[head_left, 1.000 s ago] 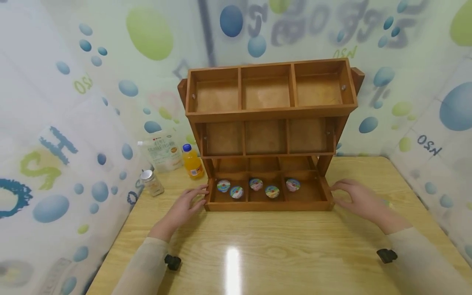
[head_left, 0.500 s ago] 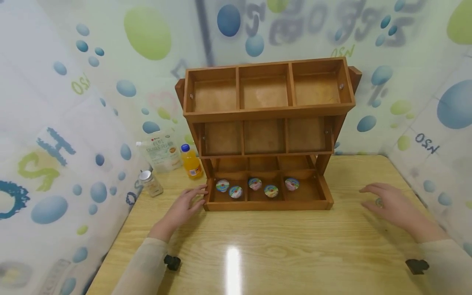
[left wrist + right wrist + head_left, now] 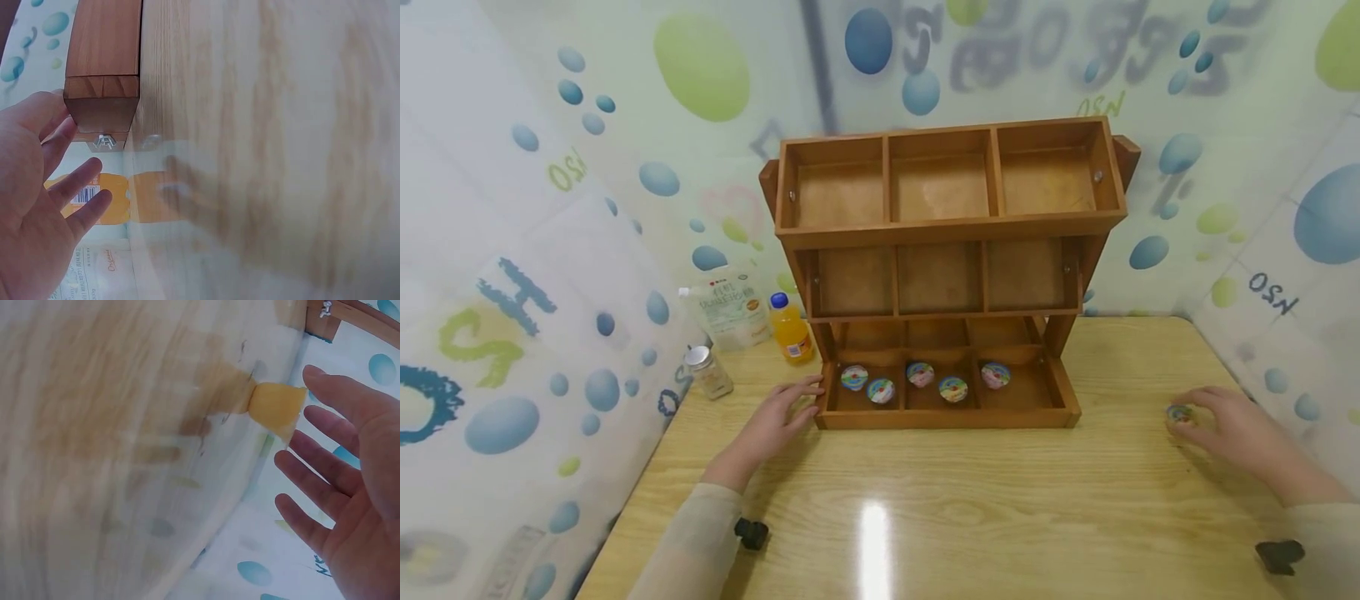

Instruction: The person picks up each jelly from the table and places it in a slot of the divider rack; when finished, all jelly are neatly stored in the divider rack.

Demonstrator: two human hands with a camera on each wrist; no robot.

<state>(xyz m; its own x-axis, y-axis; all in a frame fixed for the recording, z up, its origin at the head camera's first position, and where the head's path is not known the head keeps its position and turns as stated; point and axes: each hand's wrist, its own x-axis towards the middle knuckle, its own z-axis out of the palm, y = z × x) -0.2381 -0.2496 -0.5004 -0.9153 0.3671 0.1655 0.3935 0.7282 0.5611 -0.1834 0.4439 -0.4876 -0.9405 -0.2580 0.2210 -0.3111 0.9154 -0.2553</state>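
A small jelly cup (image 3: 1180, 414) with a printed lid stands at the right of the table. My right hand (image 3: 1240, 433) is at it, thumb and forefinger on either side. In the right wrist view the cup's yellow body (image 3: 276, 405) stands on the table, and the fingers (image 3: 315, 478) are spread and only loosely bent near its lid. My left hand (image 3: 778, 421) touches the left end of the wooden tiered shelf (image 3: 947, 419) with straight, parted fingers. Several similar cups (image 3: 953, 389) lie in the bottom tray: two in the left compartment, two in the middle, one in the right.
An orange juice bottle (image 3: 791, 329) with a blue cap, a white spouted pouch (image 3: 730, 310) and a small jar (image 3: 708, 372) with a silver lid stand left of the shelf. Patterned walls (image 3: 1240, 167) border the table (image 3: 970, 517) at the back and sides.
My right hand has left the shelf's right end and moved right to the jelly cup on the table. The left hand stays at the shelf's left end.
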